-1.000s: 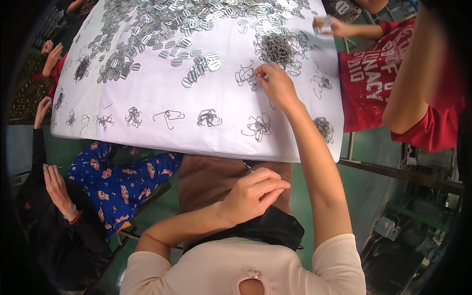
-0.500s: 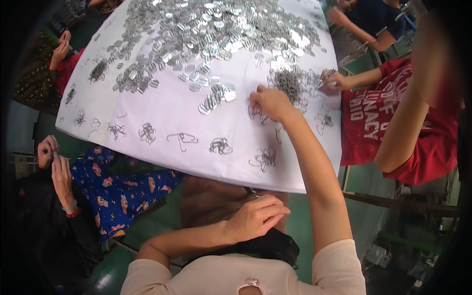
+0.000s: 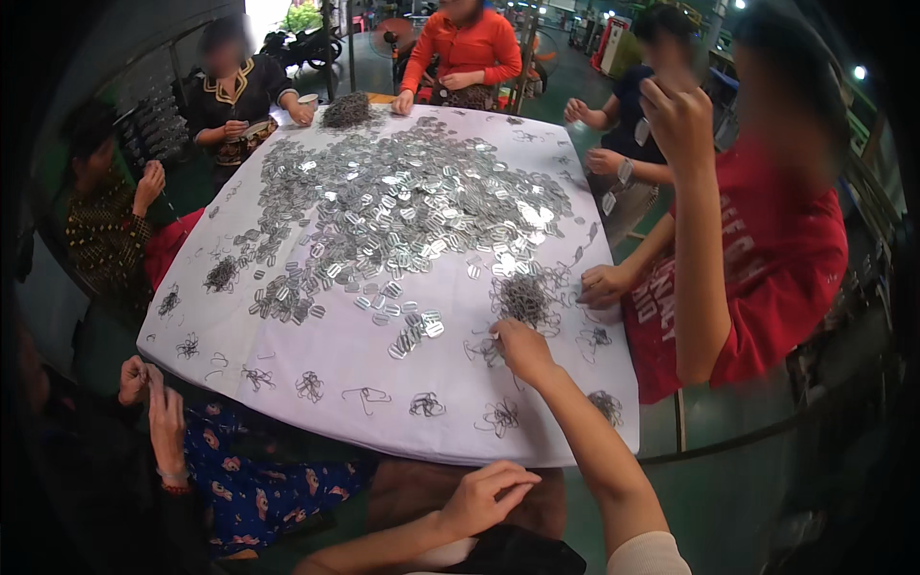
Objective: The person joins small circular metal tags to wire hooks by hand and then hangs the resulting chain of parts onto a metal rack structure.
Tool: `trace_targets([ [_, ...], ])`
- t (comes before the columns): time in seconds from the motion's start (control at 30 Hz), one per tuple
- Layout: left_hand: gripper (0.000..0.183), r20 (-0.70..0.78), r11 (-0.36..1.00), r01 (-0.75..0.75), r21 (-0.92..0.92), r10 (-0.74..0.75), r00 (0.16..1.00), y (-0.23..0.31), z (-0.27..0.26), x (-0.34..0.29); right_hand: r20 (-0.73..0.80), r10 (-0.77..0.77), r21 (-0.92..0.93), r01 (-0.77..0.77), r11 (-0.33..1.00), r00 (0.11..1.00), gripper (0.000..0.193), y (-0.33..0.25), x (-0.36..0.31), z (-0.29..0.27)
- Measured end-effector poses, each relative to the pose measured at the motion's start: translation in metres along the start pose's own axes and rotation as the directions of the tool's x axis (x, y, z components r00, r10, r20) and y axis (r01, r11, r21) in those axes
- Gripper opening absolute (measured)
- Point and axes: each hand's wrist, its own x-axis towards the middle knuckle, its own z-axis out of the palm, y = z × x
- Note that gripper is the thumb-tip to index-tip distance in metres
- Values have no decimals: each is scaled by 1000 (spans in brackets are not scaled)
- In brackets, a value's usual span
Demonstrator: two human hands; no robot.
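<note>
My right hand (image 3: 527, 353) reaches over the white-covered table, its fingers bent together at a small cluster of thin wire hooks (image 3: 487, 351). Whatever lies between those fingertips is hidden. Just beyond it is a dense dark heap of wire hooks (image 3: 525, 299). My left hand (image 3: 487, 496) stays low before the near table edge, fingers and thumb pinched; I cannot make out anything in them. A wide spread of shiny slotted metal plates (image 3: 407, 216) covers the table's middle, and a few overlapping plates (image 3: 415, 329) lie nearer to me.
Small clusters of hooks dot the near edge, among them one cluster (image 3: 426, 404) and another (image 3: 500, 418). A co-worker in a red shirt (image 3: 757, 278) is close on my right. Another person's hands (image 3: 158, 398) are at my left. More people sit around the white table (image 3: 316, 364).
The view has tipped up, bringing in the table's far side and more people. My right hand stays by the hooks and my left hand stays low. The red-shirted co-worker's near hand now shows raised.
</note>
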Motion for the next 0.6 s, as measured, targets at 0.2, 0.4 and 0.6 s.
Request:
trace_targets([
  [0.2, 15, -48, 997, -66, 46, 68, 997, 3, -3, 9, -188, 338, 451, -224, 864, 922, 10, -21, -62, -29],
  [0.4, 16, -50, 998, 54, 41, -52, 997, 1, -2, 9, 73, 516, 875, -304, 378, 853, 10, -73, -143, -76],
  [0.6, 15, -101, 992, 79, -99, -89, 991, -2, 0, 8, 327, 560, 911, -412, 28, 762, 7, -117, -188, -100],
])
